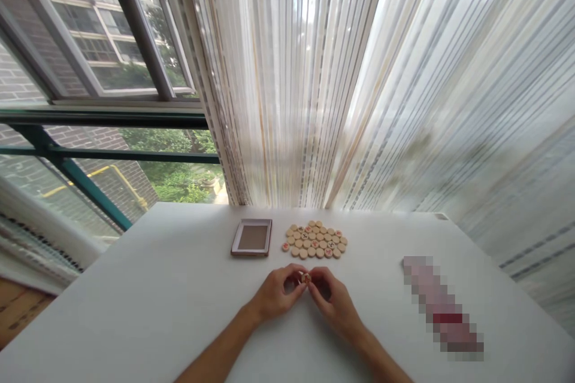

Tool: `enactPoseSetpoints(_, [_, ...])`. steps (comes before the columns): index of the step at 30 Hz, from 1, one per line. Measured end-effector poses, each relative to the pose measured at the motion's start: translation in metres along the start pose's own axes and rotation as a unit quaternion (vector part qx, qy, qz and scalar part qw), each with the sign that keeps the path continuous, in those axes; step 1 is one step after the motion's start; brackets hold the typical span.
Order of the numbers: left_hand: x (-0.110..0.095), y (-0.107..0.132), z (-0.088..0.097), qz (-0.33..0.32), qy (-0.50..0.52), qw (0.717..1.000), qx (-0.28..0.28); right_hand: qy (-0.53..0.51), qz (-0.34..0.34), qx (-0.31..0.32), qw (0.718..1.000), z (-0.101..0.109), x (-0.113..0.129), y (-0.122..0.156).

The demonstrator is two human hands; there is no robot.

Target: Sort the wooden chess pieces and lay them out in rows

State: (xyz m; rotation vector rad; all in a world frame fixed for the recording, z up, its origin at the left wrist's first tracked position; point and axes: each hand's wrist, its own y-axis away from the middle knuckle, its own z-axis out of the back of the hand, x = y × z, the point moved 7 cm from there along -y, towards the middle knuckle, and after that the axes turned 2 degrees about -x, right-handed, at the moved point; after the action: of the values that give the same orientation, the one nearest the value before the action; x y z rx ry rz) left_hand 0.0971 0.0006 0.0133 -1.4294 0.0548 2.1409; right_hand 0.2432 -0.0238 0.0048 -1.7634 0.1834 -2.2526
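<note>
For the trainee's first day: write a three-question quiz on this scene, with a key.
1. True or false: the left hand touches the tray.
2. What is the right hand pinching along with the left? A) a pen B) a round wooden piece C) a spoon
3. Fill in: the group of round pieces lies to the ___ of the tray.

Key: 1 false; 2 B; 3 right.

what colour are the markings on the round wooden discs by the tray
Red and dark, on pale tan round wooden xiangqi pieces, best seen in the head view.
</note>
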Motion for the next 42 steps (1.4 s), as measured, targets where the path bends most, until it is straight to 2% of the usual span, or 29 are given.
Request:
enactPoseSetpoints(9, [0.008,-0.002,-0.001,0.026,0.029,0.999,0.000,0.012,0.009,0.018,1.000,-0.003,0.002,0.001])
enactPoseSetpoints(15, [0.015,0.000,-0.003,0.057,0.043,0.997,0.011,0.079,0.029,0.024,0.996,-0.005,-0.001,0.005])
enactPoseSetpoints(20, [0.017,0.000,-0.003,0.068,0.033,0.997,0.017,0.091,0.014,0.032,0.995,-0.005,-0.004,0.007])
enactPoseSetpoints(34, [0.004,0.000,0.000,0.026,0.032,0.999,0.031,0.054,-0.007,0.028,0.998,-0.004,0.000,0.005])
enactPoseSetpoints(42, [0.014,0.000,-0.002,0.061,0.026,0.998,0.022,0.080,0.011,0.023,0.996,-0.004,-0.003,0.007])
